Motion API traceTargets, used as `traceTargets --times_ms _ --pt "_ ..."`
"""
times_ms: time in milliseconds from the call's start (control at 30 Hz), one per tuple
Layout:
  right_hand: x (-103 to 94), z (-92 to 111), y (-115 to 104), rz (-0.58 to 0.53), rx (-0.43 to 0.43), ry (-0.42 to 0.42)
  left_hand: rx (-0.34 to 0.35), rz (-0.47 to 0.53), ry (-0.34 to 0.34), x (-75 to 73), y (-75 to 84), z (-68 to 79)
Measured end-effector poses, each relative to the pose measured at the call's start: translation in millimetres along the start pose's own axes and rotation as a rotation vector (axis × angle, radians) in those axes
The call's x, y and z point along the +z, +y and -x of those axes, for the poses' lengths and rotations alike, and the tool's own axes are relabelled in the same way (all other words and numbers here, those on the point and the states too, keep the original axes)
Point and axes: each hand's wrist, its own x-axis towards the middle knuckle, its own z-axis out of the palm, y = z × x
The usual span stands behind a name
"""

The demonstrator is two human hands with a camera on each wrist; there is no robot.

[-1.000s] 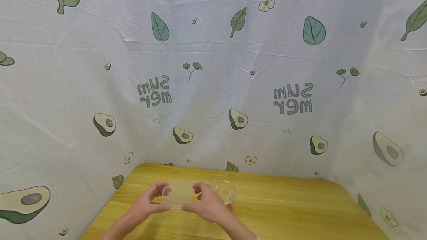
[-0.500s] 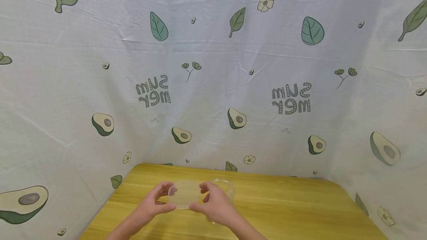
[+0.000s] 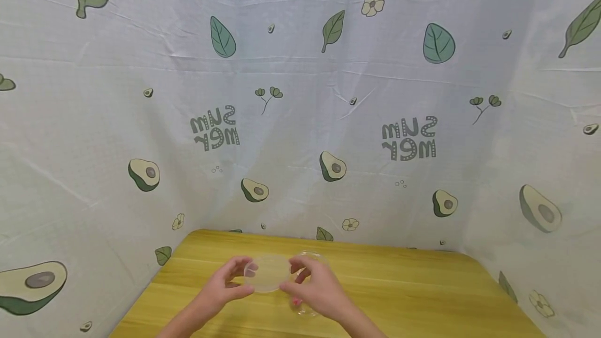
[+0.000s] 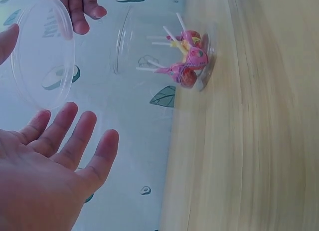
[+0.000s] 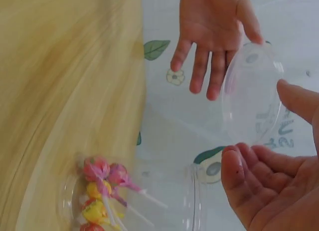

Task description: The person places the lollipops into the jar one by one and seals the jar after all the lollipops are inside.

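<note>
A round clear plastic lid (image 3: 267,274) is held up between both hands above the table. My left hand (image 3: 226,281) grips its left edge, thumb in front and fingers behind. On the opposite edge, my right hand (image 3: 313,285) holds it the same way. In the left wrist view, the lid (image 4: 44,54) stands apart from the mouth of a clear plastic jar (image 4: 121,44). Several lollipops (image 4: 188,64) in pink, red and yellow wrappers lie at the jar's bottom, sticks toward its mouth. The right hand hides much of the jar in the head view.
The jar stands on a yellow wood-grain table (image 3: 399,296). A white cloth (image 3: 291,134) printed with avocados, leaves and flowers hangs behind the table and along both sides.
Both hands have moved a little to the right with the lid between them, closer to the jar. The right hand now covers more of the jar, and the view has shifted slightly.
</note>
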Motion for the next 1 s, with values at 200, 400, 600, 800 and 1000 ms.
traceTargets --times_ms 200,400,600,800,1000 --pt "-9.5 4.8 6.1 0.014 -0.077 0.002 -0.011 0.078 -0.056 7.9 1.7 -1.5" --pt "-15.0 11.8 8.2 0.057 -0.127 0.002 -0.004 0.106 -0.088 13.1 3.0 -2.9" --pt "-16.6 19.4 7.6 0.235 -0.226 0.067 -0.013 0.115 -0.096 16.3 5.5 -4.9" --pt "-15.1 24.8 9.8 0.542 -0.408 0.242 -0.022 0.131 -0.132 20.1 6.0 -8.6" --pt "-14.8 27.2 14.4 0.814 -0.492 0.346 -0.091 0.118 -0.136 25.6 6.8 -12.5"
